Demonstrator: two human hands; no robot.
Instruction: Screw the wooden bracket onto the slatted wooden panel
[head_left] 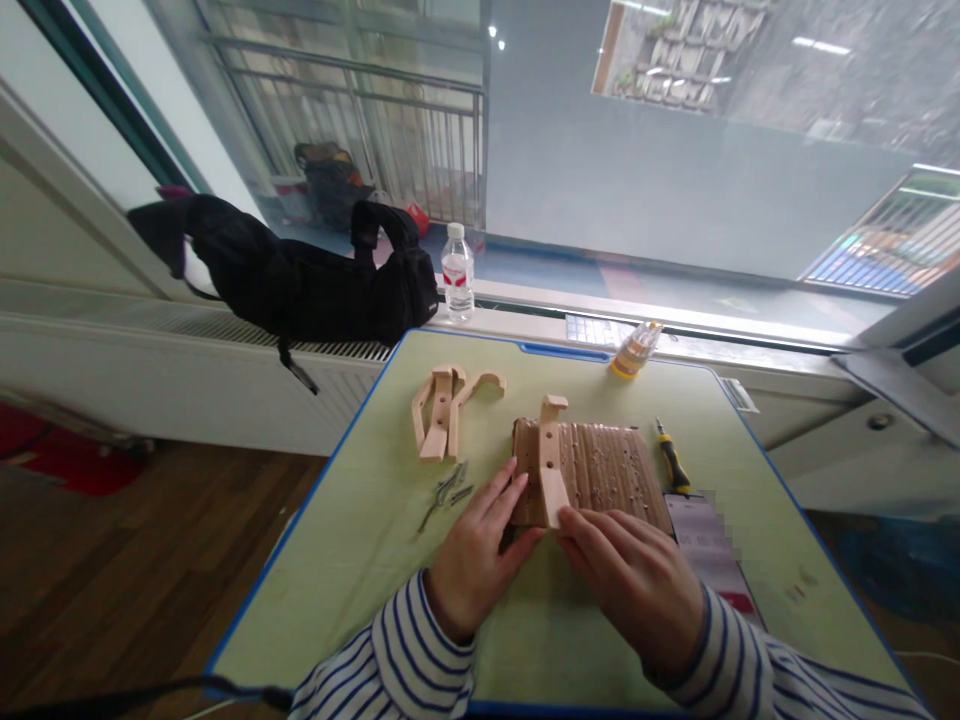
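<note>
Wooden hook (550,452) is pinched by the right hand (636,578); left grip (480,545) spreads against cardboard (609,468).

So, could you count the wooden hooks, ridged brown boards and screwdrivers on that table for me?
Ridged brown board: 1
Wooden hooks: 4 (1 at the board, 3 grouped left of it)
Screwdriver: 1
Total: 6
</note>
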